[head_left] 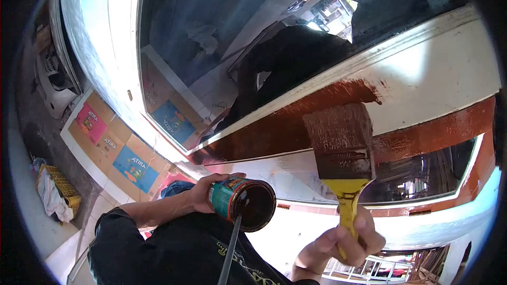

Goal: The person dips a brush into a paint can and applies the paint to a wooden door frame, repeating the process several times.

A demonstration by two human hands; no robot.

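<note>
The person's right hand (pixel 346 240) has its grip closed around the yellow handle of a wide paintbrush (pixel 340 142), whose brown-loaded bristles press against the white door rail (pixel 422 79) between two glass panes. The left hand (pixel 203 192) is wrapped tight around a small paint can (pixel 243 203), tilted with its open mouth toward the camera and dark paint inside. As a judgement, the job is partway: a reddish-brown band already covers the rail's lower left stretch and the strip to the right, while the wide upper right part and the frame below remain white.
</note>
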